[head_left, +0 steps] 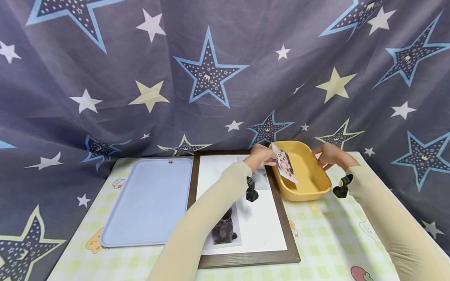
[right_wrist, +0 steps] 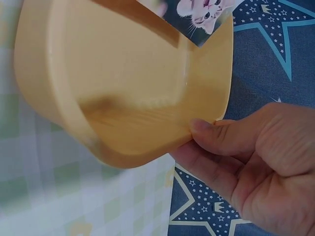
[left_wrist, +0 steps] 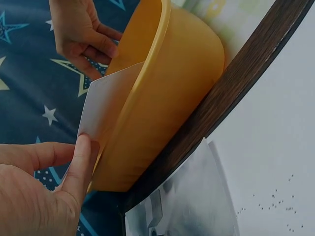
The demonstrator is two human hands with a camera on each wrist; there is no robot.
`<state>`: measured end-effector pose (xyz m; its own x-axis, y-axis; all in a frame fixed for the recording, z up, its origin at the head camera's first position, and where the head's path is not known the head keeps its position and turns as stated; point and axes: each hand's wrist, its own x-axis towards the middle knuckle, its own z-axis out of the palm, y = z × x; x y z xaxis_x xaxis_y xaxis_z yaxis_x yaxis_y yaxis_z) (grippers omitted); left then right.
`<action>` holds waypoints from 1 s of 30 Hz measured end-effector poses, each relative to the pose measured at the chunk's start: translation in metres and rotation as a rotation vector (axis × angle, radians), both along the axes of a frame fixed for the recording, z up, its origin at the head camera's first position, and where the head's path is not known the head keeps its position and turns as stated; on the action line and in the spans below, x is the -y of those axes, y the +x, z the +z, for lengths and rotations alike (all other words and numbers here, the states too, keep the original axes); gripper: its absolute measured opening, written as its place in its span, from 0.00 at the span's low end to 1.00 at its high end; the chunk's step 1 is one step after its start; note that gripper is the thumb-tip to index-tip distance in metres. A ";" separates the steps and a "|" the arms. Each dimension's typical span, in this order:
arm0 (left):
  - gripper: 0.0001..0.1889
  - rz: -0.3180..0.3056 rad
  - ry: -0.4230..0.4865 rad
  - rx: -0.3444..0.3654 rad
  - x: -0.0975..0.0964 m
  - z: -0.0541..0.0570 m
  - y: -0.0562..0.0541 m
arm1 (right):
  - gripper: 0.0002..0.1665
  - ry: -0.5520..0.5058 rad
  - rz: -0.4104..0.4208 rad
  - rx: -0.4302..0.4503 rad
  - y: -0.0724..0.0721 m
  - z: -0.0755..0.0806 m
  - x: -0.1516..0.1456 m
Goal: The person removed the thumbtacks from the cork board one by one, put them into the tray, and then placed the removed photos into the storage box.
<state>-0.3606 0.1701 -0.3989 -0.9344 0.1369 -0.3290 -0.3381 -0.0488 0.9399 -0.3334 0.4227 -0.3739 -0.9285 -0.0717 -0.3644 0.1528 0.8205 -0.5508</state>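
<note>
My left hand (head_left: pixel 259 155) pinches the edge of a kitten photo (head_left: pixel 283 163), which slants over the near-left rim of a yellow basin (head_left: pixel 305 166). Only the pale back of this photo shows in the left wrist view; a kitten's face is visible in the right wrist view. On the basin's opposite side, my right hand (head_left: pixel 330 154) grips the rim, thumb inside and fingers outside. The basin's floor, where visible, is bare. Beneath my left forearm lies a white board (head_left: pixel 261 230) with a dark wooden frame, bearing a dark-cat picture (head_left: pixel 225 231), partly covered by the sleeve, and a greyish picture (head_left: pixel 261 181).
A light blue tray (head_left: pixel 147 203) lies left of the framed board. Green-checked cloth (head_left: pixel 327 242) covers the table. Behind the table hangs a dark star-patterned curtain (head_left: pixel 218 125). The basin stands close against the board's right edge.
</note>
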 end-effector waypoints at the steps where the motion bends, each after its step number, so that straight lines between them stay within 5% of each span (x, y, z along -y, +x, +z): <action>1: 0.13 0.002 0.002 0.000 -0.002 0.000 0.000 | 0.36 -0.001 -0.002 -0.001 0.000 0.000 0.000; 11: 0.10 0.024 -0.054 0.016 -0.016 0.000 0.003 | 0.36 0.022 -0.017 -0.025 0.004 0.002 0.002; 23: 0.13 0.026 -0.016 0.022 -0.024 0.001 0.010 | 0.37 0.025 -0.015 -0.017 -0.001 0.000 0.000; 26: 0.14 0.019 0.023 0.048 -0.027 -0.006 0.003 | 0.37 0.028 -0.022 -0.012 -0.002 0.000 0.000; 30: 0.15 0.000 0.039 0.081 -0.037 -0.030 -0.021 | 0.36 0.041 -0.022 -0.006 -0.004 -0.001 0.002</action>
<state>-0.3817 0.2069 -0.4287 -0.9048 0.1511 -0.3981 -0.4131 -0.0853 0.9067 -0.3371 0.4210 -0.3748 -0.9319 -0.0360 -0.3609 0.1681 0.8388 -0.5179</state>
